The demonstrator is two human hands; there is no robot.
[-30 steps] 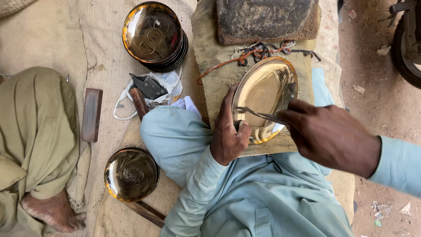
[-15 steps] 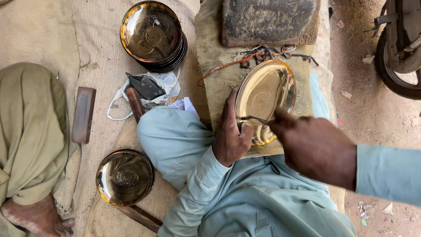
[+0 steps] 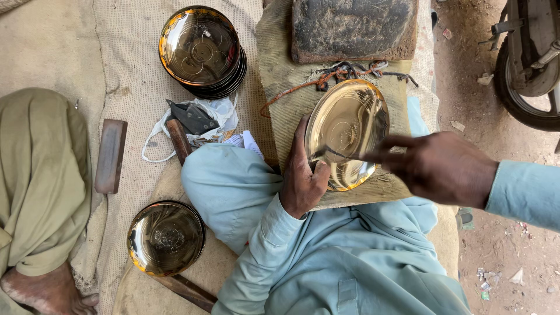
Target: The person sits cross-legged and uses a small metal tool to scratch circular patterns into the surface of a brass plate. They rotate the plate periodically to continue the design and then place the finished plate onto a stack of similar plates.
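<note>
The left hand [image 3: 300, 181] steadied a brass plate [image 3: 347, 133] on the wooden block [image 3: 280, 76], fingers curled around its near-left rim. The right hand [image 3: 443, 166] pinched a thin tool [image 3: 338, 153] against its face. A stack of plates [image 3: 203, 51] lay far left, another plate [image 3: 166, 237] near left.

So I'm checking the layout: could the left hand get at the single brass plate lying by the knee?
Probably yes: the left hand grips the rim of the tilted brass plate, so it must let go first; the lone brass plate lies uncovered.

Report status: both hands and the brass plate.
Left hand steadies brass plate by its rim on the wooden board. Right hand holds thin metal tool against plate's face. Nothing in the way.
</note>
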